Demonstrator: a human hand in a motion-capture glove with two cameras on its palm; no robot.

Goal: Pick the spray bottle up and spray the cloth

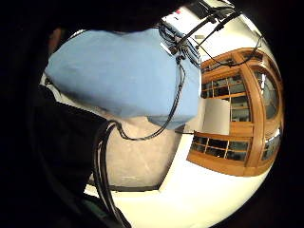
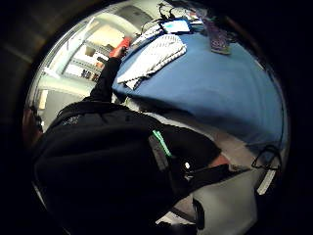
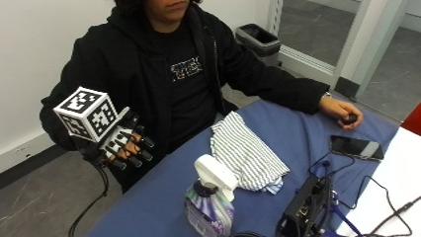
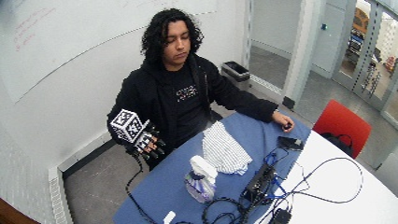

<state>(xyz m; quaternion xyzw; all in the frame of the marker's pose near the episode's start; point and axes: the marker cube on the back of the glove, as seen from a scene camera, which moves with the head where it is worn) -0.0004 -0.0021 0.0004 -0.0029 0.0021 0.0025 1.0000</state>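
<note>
Clear purple-labelled plastic spray bottle with white trigger head (image 3: pixel 209 200) stands on blue table (image 3: pixel 164 197) beside striped cloth (image 3: pixel 246 155); likely light, rigid, slick, best gripped at neck; gloved right hand (image 3: pixel 125 145) off-table, fingers relaxed, empty.

The gloved right hand (image 3: pixel 125 145) is hanging in the air beside the person's torso, fingers loosely curled and holding nothing; the bare left hand (image 3: pixel 341 111) is lying forward, fingers curled.

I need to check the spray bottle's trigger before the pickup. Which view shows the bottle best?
The outside view: the spray bottle stands upright and close on the blue table, white head clear. The wide outside view shows it smaller. The thumb-side palm view catches only something unclear there; the little-finger view shows none.
</note>
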